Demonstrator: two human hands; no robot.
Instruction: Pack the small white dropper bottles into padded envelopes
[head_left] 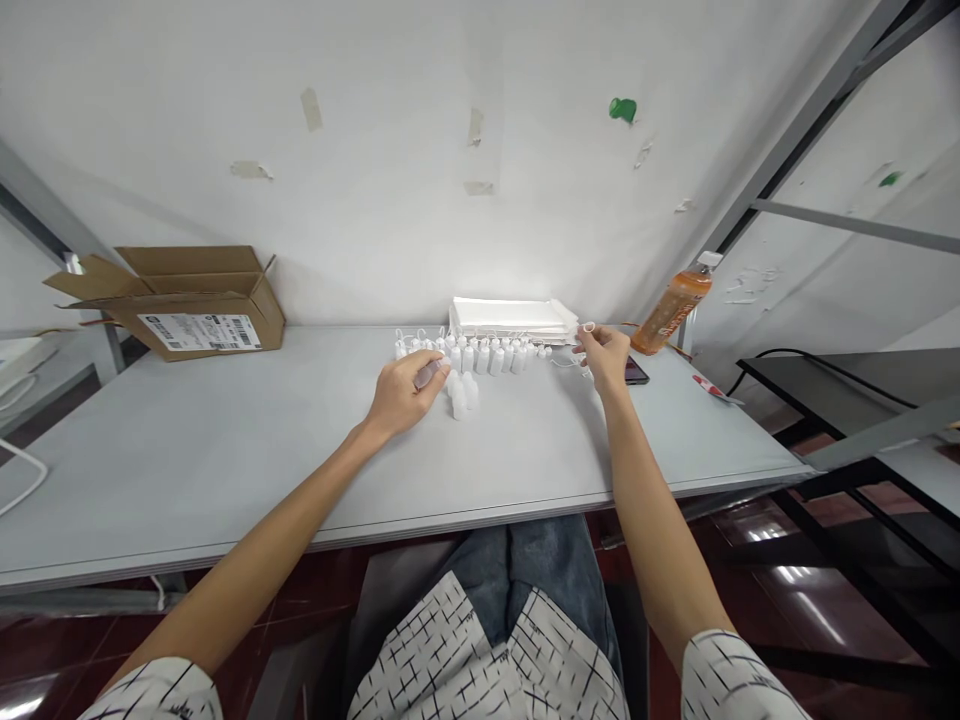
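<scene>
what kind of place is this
Most likely a small packing or light assembly workspace: rows of small white plastic bottles stand on a long grey worktable, near a stack of flat white packets and a labelled cardboard shipping box.

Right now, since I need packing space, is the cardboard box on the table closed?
No, the cardboard box has its top flaps standing open.
</scene>
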